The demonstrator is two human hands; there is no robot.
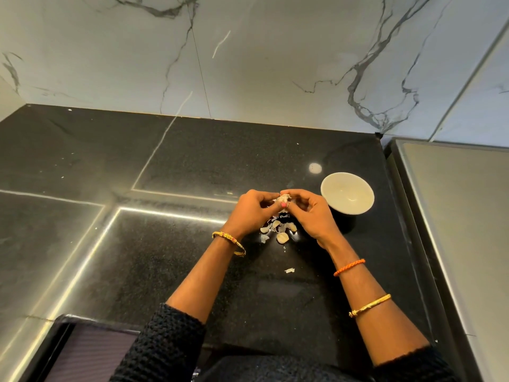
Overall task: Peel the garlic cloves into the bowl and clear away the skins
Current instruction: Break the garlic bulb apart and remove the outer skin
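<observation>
Both hands, left hand (249,210) and right hand (309,213), pinch one garlic clove (283,199) above the black polished counter (137,244). The white bowl (347,193) sits just right of them; a veined marble wall (248,56) rises behind it.

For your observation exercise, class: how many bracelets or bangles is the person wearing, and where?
3. A gold bangle on the left wrist; an orange braided band on the right wrist; a second gold bangle further up the right forearm. Sleeves could hide others.
</observation>
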